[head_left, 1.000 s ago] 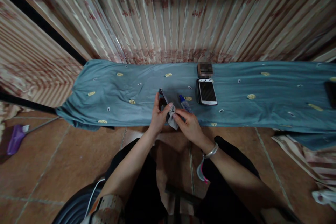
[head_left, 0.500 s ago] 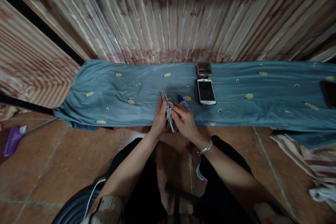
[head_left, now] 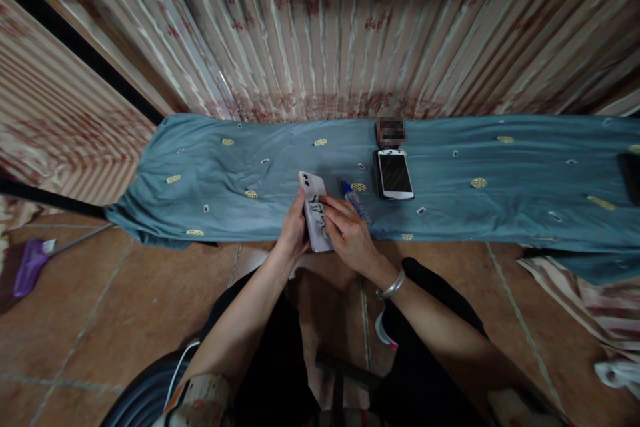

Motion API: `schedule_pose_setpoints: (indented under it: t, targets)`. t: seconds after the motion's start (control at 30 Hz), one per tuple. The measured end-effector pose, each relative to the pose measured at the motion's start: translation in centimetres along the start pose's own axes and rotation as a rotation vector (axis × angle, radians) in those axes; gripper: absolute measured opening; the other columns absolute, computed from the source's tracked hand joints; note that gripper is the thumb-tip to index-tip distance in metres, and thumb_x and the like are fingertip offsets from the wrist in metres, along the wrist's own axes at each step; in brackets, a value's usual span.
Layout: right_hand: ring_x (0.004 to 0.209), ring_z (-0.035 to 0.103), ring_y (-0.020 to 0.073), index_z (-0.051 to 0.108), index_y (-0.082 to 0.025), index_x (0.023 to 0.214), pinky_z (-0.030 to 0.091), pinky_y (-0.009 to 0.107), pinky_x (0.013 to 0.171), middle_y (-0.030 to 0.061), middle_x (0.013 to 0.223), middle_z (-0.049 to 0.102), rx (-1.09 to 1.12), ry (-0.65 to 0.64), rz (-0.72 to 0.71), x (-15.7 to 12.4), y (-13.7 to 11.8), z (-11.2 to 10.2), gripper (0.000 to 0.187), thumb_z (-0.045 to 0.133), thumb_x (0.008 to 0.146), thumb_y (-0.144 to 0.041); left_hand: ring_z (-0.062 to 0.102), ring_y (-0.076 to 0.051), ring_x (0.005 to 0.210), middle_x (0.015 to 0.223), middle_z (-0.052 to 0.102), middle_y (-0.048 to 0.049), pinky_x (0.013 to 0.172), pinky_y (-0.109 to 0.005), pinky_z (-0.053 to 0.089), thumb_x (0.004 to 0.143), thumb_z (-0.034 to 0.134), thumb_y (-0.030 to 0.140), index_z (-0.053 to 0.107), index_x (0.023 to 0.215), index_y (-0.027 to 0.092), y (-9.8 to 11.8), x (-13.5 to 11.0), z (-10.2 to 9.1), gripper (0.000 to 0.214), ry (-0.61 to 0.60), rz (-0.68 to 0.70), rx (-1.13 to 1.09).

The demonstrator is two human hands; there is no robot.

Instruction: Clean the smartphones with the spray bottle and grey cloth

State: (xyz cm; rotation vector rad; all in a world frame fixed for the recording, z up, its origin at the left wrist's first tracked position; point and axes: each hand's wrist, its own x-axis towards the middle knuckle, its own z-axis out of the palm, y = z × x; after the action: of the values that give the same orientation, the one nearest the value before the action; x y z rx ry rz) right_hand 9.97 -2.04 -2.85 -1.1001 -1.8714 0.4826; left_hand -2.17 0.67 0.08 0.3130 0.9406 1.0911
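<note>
My left hand (head_left: 294, 228) is closed around the edges of a pale smartphone (head_left: 313, 184), whose back and camera lenses face up. A crumpled grey cloth (head_left: 315, 209) lies against the middle of that back. Fingers of my right hand (head_left: 351, 232) press the cloth onto the phone, partly covering it. Just beyond the right hand, a clear bottle with a blue cap (head_left: 351, 195) lies on the blue fabric, its lower end partly hidden by the hand.
A white phone (head_left: 395, 174) rests on a dark case on the blue patterned cloth cover (head_left: 280, 147). Behind it is a blurred-out dark item (head_left: 391, 133). Another dark object (head_left: 631, 177) sits at the right edge. Striped curtains (head_left: 320, 33) hang behind.
The smartphone has turned from nearly edge-on to show its back. My right hand has shifted on the cloth, which now lies flatter against the phone's back.
</note>
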Motion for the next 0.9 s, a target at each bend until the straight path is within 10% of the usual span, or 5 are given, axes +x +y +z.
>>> schedule_pose_setpoints:
  t: [0.9]
  targets:
    - [0.126,0.054,0.0228,0.060,-0.026,0.131,0.044,0.046,0.110,0.0069,0.136,0.060,-0.032,0.052,0.007,2.0,2.2,-2.5,0.041,0.041,0.096,-0.019,0.070,-0.021,0.084,0.084,0.075,-0.0046,0.084,-0.034,0.053,0.084,0.066,0.044,0.072,0.105,0.017,-3.1,-0.3,-0.2,0.035,-0.137,-0.002,0.139]
